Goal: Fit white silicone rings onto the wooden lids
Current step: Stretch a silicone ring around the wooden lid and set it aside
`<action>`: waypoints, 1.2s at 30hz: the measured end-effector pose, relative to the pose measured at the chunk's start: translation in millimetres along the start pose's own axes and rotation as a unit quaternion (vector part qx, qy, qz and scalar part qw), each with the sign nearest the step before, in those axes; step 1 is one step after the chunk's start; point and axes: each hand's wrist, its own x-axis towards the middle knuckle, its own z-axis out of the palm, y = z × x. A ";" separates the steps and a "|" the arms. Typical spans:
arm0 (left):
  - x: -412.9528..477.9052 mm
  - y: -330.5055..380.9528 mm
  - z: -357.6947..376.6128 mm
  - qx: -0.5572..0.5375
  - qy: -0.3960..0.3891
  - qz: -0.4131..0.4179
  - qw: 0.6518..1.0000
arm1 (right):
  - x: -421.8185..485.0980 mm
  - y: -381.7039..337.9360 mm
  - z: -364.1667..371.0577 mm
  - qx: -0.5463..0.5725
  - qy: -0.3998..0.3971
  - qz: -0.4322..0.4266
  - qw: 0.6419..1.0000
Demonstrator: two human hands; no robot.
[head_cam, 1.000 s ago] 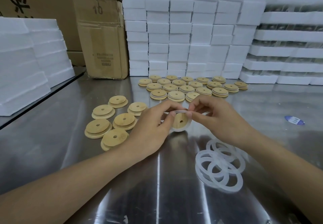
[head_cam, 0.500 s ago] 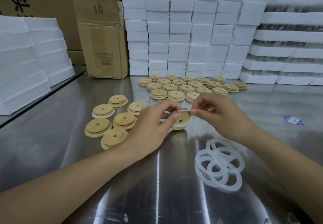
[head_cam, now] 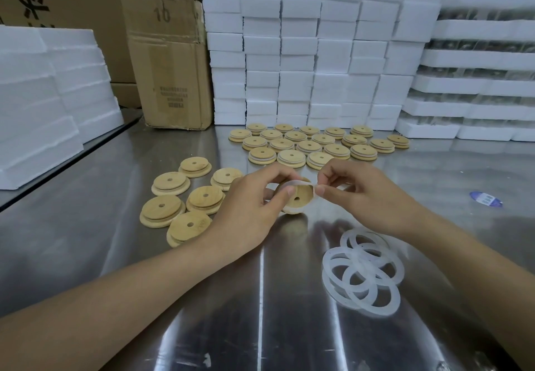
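Observation:
My left hand [head_cam: 249, 205] grips a round wooden lid [head_cam: 299, 197] with a centre hole, tilted toward me just above the steel table [head_cam: 86, 226]. My right hand [head_cam: 359, 194] pinches a white silicone ring [head_cam: 298, 182] that lies stretched over the lid's upper edge. A loose pile of white rings [head_cam: 363, 270] lies on the table below my right hand. Several bare wooden lids [head_cam: 185, 197] sit to the left. Rows of lids with white rings [head_cam: 312, 145] stand farther back.
Stacks of white foam blocks [head_cam: 304, 46] wall the back, with foam trays [head_cam: 477, 104] at the right and foam slabs [head_cam: 43, 95] at the left. A cardboard box [head_cam: 170, 66] stands at the back left. A small blue label [head_cam: 486, 198] lies at the right.
The lid has tipped from facing me to flatter and back up slightly. My right hand has drawn the ring across the lid's top edge; both hands stay in the same spot.

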 end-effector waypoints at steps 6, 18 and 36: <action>-1.0 0.6 -0.3 0.002 0.000 -0.011 1.000 | -3.7 -0.5 3.6 -0.014 -0.003 0.006 1.000; -1.3 -0.6 0.2 0.001 -0.005 -0.013 1.000 | -4.0 -1.3 2.5 -0.051 0.013 -0.001 0.999; -2.2 0.8 -0.2 -0.001 -0.009 -0.017 1.000 | -5.2 1.3 8.2 -0.111 0.016 -0.041 0.993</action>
